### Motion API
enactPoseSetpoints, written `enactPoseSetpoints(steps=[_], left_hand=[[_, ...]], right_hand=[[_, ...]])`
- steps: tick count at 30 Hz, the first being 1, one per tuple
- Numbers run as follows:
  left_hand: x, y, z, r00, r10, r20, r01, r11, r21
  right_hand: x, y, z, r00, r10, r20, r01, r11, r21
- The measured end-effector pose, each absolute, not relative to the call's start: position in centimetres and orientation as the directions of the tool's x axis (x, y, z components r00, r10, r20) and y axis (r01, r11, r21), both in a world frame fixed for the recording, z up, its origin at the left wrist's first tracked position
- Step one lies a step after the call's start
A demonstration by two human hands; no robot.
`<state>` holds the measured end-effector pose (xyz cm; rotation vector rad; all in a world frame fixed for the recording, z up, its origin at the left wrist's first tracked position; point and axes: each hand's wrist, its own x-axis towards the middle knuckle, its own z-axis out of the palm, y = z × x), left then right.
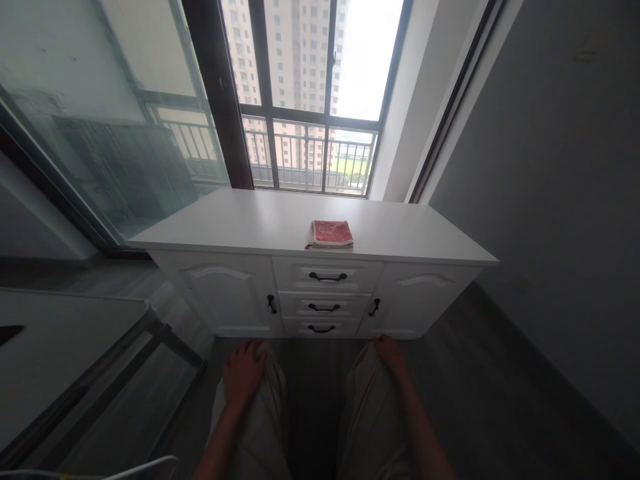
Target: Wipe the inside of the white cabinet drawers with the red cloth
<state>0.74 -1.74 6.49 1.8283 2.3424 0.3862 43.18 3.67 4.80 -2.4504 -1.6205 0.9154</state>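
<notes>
Pale trousers (257, 427) come first, right up close, with two bare forearms (223, 437) running out along them to the knees. And look at the left grip (245, 369), palm down over the left knee, fingers loosely spread and bent, nothing in hold! Across to the right grip (393, 357): it sits on the right knee, fingers curving over the cloth of the leg, palm out of sight, so how far it opens I cannot tell; no object shows in it.

Out to the left of the left grip, a light-topped table (65, 353) cuts in from the edge. Straight ahead of both, a white counter (410, 233)! Its three drawers (295, 274) line up between the two grips, black handles (327, 277) on each, and a cupboard door (215, 293) stands at either side.

Above those drawers, there it is: a folded red cloth (333, 232), pale-edged, lying on top by the front edge, beyond both grips, sideways between them, touched by neither.

Farther off, a glass panel (125, 107) leans into view beyond the left grip, and behind the counter a window (305, 117) shows a railing and a tall building (285, 40).
</notes>
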Motion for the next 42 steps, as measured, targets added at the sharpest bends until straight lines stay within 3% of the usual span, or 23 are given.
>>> enactPoseSetpoints(steps=[42], left_hand=[[0.84, -1.75, 6.35, -0.258, 0.965, 0.057, 0.934, 0.233, 0.271]], right_hand=[[43.19, 3.54, 4.66, 0.268, 0.865, -0.424, 0.826, -0.433, -0.361]])
